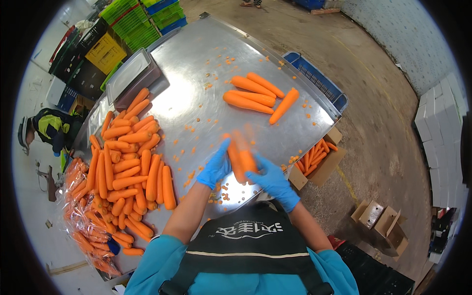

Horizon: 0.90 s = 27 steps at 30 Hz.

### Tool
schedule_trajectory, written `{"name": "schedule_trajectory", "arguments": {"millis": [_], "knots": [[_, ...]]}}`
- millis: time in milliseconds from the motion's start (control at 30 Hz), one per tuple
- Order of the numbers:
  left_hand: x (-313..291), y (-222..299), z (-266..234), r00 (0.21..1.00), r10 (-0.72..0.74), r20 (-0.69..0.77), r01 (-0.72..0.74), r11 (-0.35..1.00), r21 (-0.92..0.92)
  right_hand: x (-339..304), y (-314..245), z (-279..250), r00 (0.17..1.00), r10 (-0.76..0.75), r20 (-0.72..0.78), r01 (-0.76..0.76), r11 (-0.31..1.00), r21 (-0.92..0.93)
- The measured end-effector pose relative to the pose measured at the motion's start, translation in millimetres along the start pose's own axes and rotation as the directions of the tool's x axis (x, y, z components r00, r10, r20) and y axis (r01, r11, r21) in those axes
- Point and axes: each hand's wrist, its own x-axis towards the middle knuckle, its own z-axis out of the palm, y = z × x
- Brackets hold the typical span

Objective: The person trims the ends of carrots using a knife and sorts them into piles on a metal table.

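Observation:
Several orange carrots (240, 160), smeared by motion, stand bunched between my hands near the table's front edge. My left hand (216, 164), in a blue glove, presses on their left side. On their right side my right hand (273, 178), also gloved in blue, closes round the lower part. Small cut carrot ends (220, 194) are scattered on the metal table (189, 64) around them. Beyond my hands lies a small group of trimmed carrots (251, 98). A large heap of carrots (130, 169) covers the table's left side.
At the left, clear plastic bags (81, 196) hold more carrots. A metal tray (130, 73) sits on the far left edge. To the right are a carton of carrots (319, 160), a blue crate (319, 81) and cardboard boxes (381, 226). Another person (51, 128) stands at far left, beneath stacked crates (130, 24).

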Motion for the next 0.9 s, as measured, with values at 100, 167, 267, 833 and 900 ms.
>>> {"name": "schedule_trajectory", "arguments": {"millis": [100,167,267,833,900], "knots": [[-17.3,-2.8,1.1,0.992,0.073,-0.104,-0.061,0.991,0.118,-4.8,-11.0,14.2,0.989,0.028,0.142,-0.022,0.999,-0.048],[-41.5,6.1,5.2,0.993,0.119,-0.006,-0.116,0.979,0.17,-4.6,-25.9,11.9,0.978,0.115,0.172,-0.104,0.992,-0.067],[-70.7,16.3,12.9,0.991,0.113,0.07,-0.122,0.984,0.13,-1.3,-25.0,-7.3,0.998,0.008,0.064,0.005,0.98,-0.2],[-76.2,-8.5,53.0,0.995,-0.006,0.104,-0.052,0.833,0.551,-83.2,-82.5,-85.2,0.971,0.066,-0.228,-0.047,0.995,0.087],[-75.4,-3.1,56.7,0.992,-0.01,0.124,-0.059,0.838,0.542,-99.5,-70.5,-106.6,0.873,0.055,-0.485,0.02,0.989,0.148]]}}
